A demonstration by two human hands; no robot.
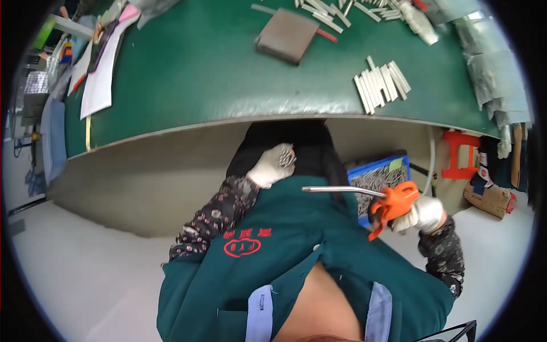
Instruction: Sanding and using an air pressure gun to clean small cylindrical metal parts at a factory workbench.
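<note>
In a white glove, my left hand (272,166) is closed round a bundle of thin metal pieces (287,156), their ends showing above the fingers. It rests over my lap, below the table's edge. My right hand (421,214), gloved as well, grips an orange air blow gun (399,200). The gun's long metal nozzle (342,189) reaches left toward my left hand without touching it. Beneath the gun is a blue bin (407,164), partly hidden, full of small metal pieces (373,181).
Ahead stands a green-topped table (199,68). On it lie a row of pale sticks (382,85), a brown block (286,35), more sticks (327,11) and white paper (101,91). Clear plastic bags (490,68) line the right edge. A red stool (459,155) and brown sack (489,196) are to the right.
</note>
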